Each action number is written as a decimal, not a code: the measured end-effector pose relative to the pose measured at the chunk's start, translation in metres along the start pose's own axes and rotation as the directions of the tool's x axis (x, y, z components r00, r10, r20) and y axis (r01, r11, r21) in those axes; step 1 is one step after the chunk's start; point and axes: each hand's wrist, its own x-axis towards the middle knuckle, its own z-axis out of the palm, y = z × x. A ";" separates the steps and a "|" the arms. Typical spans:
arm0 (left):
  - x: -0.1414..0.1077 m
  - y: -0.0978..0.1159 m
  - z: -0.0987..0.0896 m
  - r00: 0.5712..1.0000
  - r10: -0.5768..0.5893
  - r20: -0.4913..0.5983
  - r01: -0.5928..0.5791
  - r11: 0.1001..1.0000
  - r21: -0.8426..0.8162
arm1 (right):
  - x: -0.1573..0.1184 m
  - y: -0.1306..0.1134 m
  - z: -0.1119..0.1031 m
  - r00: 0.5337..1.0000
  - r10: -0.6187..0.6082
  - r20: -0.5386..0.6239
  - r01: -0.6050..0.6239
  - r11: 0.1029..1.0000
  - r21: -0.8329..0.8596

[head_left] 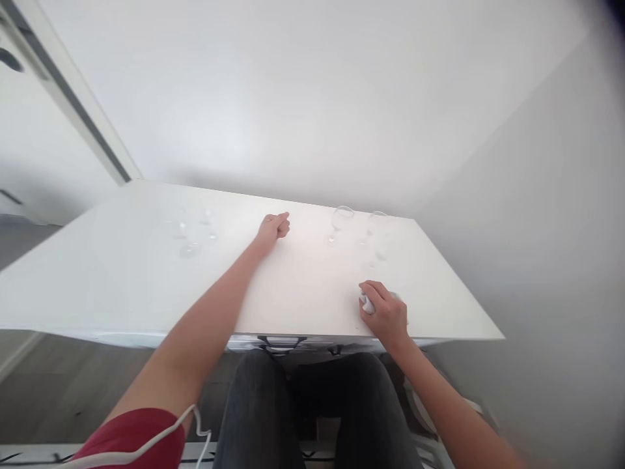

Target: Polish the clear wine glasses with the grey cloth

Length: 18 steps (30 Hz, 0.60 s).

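- On the head feed I had a white tabletop (297, 286) across the middle of the view, its far edge running along a pale wall (293, 98).
- Left hand (275, 227): reached out over the far middle, fingers curled together in a loose fist. I could not tell whether they closed on anything, or whether the hand touched the surface.
- Right hand (388, 314): near the front edge, right of centre, clamped on a white object (368, 304). Part of that showed between thumb and fingers; the hand hid most of it, so I could not identify it.
- Left of the left hand I logged a loose group of small clear pieces (189, 249), faint against the white.
- Beyond the right hand I noted more see-through items (381, 256), with two thin round outlines (343, 208) near the far edge.
- Left arm wore a red sleeve (141, 436); a white cable (131, 454) crossed it.
- Below the front edge I saw dark trousers (258, 404) and a dark handle (280, 343).
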 end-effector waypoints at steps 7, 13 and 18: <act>-0.004 0.005 -0.003 0.915 0.175 -0.363 -0.124 0.979 0.159 | 0.121 -0.170 -0.005 0.977 -0.195 0.087 0.119 0.837 0.533; -0.005 0.006 -0.007 0.871 0.165 -0.462 -0.079 0.977 0.200 | 0.242 -0.300 0.034 0.885 -0.417 0.208 0.190 0.730 0.657; -0.004 0.006 -0.009 0.885 0.114 -0.451 -0.053 0.988 0.145 | 0.252 -0.342 0.097 0.911 -0.356 0.208 -0.049 0.409 0.911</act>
